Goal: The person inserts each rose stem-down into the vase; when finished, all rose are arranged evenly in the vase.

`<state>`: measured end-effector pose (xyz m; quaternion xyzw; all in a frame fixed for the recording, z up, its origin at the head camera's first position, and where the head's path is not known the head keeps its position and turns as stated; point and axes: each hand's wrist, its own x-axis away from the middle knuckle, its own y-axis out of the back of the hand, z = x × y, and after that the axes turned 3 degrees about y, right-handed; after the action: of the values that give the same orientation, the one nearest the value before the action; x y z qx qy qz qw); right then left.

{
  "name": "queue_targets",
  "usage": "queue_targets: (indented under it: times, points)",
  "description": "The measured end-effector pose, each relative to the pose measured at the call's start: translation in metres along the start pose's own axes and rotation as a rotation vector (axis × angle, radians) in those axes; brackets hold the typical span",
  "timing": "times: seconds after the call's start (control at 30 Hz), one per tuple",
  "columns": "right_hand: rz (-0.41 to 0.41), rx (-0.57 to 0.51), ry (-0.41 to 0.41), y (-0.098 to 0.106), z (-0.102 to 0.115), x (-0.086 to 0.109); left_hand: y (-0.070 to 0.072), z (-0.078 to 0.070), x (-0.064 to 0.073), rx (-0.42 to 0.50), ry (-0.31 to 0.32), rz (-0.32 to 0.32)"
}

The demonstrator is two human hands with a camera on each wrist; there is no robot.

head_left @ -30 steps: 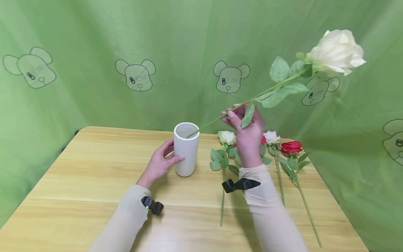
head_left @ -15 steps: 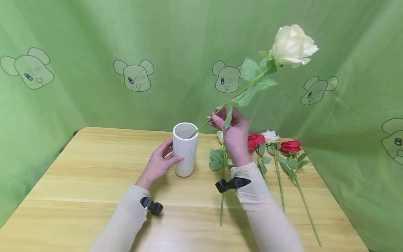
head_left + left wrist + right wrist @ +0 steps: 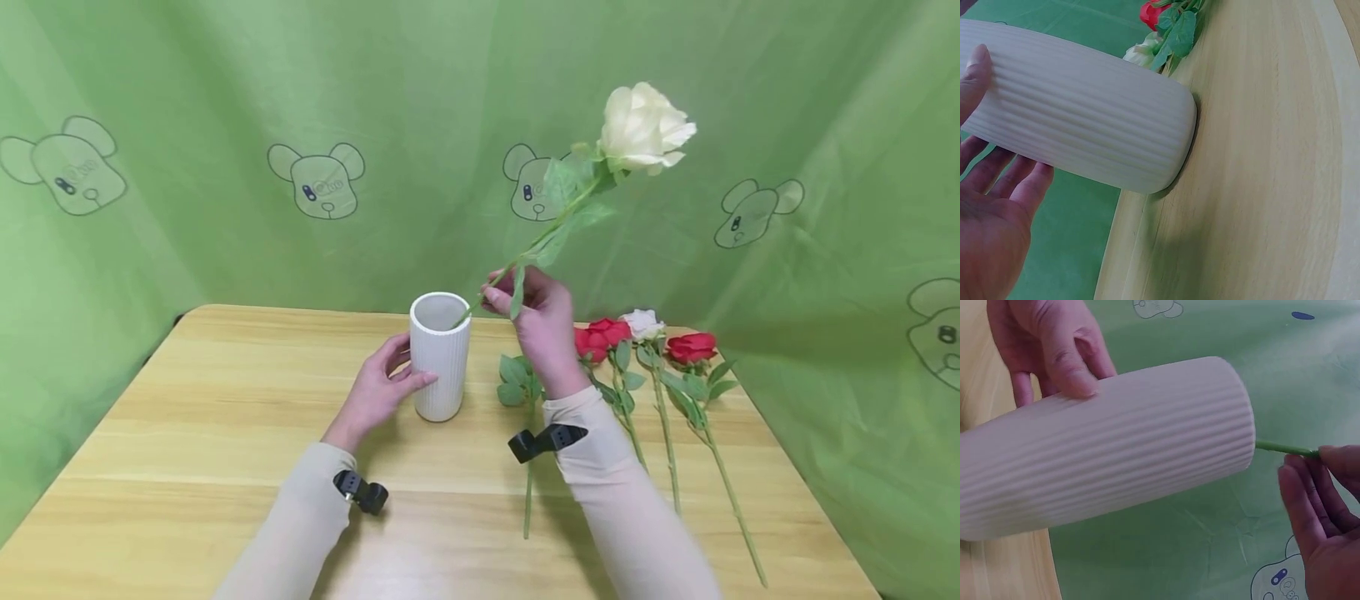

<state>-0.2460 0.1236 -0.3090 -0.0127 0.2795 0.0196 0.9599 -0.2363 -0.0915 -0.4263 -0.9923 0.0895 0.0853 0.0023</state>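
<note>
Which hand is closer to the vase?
Left. The left hand holds the white vase; the right hand is to the right of its rim, not touching it, pinching a white rose by its stem.

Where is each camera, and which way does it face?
Head: worn there, facing forward and down at the vase and white rose; left hand, right hand, both sleeves show.
Left wrist: worn there, facing the vase's side; left hand shows.
Right wrist: worn there, facing the vase and stem; both hands show.
Both wrist views share vase and left hand.
</note>
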Motion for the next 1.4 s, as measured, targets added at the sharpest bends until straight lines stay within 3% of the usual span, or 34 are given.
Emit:
queue_targets:
  times: [0.17, 0.33, 0.47, 0.73, 1.03, 1.27, 1.4]
  points:
    - [0.048, 0.184, -0.009, 0.001, -0.004, -0.002, 0.002, -0.002, 0.001, -0.004, 0.009, 0.002]
    - [0.076, 0.292, -0.002, 0.002, -0.007, -0.002, 0.002, -0.003, 0.001, 0.004, 0.030, 0.007]
    - [0.117, 0.322, -0.014, 0.003, -0.010, -0.002, -0.001, -0.016, 0.006, 0.001, 0.047, 0.009]
    - [0.225, 0.328, -0.140, 0.010, -0.015, 0.004, 0.000, -0.002, 0.002, 0.004, 0.014, 0.003]
    - [0.188, 0.360, -0.246, 0.024, -0.018, 0.011, 0.002, 0.001, 0.000, -0.011, -0.015, 0.018]
    - [0.180, 0.373, -0.193, 0.037, -0.020, 0.016, 0.001, 0.001, 0.000, 0.012, -0.030, 0.045]
    - [0.162, 0.367, -0.230, 0.047, -0.025, 0.021, 0.002, 0.001, 0.000, 0.011, -0.017, 0.049]
